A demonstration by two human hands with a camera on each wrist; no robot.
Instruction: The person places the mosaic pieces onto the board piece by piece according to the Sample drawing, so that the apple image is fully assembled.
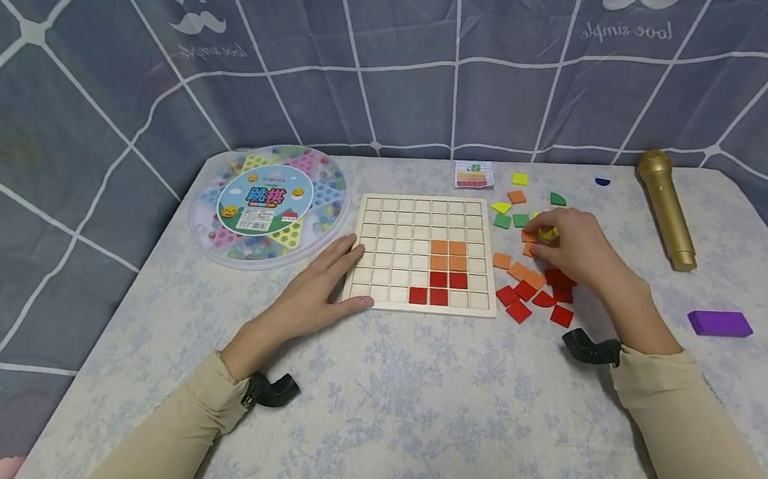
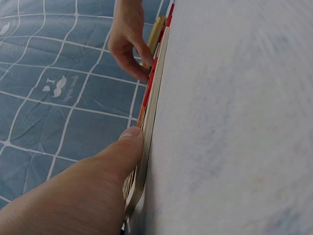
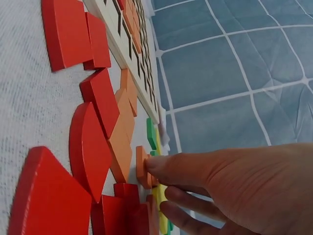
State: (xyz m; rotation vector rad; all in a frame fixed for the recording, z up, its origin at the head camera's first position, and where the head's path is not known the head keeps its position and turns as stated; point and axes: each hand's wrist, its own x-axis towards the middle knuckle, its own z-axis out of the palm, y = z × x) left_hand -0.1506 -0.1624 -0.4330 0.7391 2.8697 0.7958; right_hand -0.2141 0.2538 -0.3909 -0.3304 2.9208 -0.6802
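Note:
A square wooden grid board lies on the table, with several orange tiles and red tiles set in its cells. My left hand rests at the board's left side, fingers along that edge and thumb on the near-left corner. In the left wrist view the left thumb lies against the board's rim. Right of the board, my right hand reaches into the loose tiles and pinches an orange tile between thumb and fingers. Loose red tiles lie nearer me; green tiles lie farther back.
A round Chinese checkers set stands left of the board. A small printed card lies behind the board. At the right are a gold microphone and a purple block. Patterned blue-grey cloth hangs behind the table.

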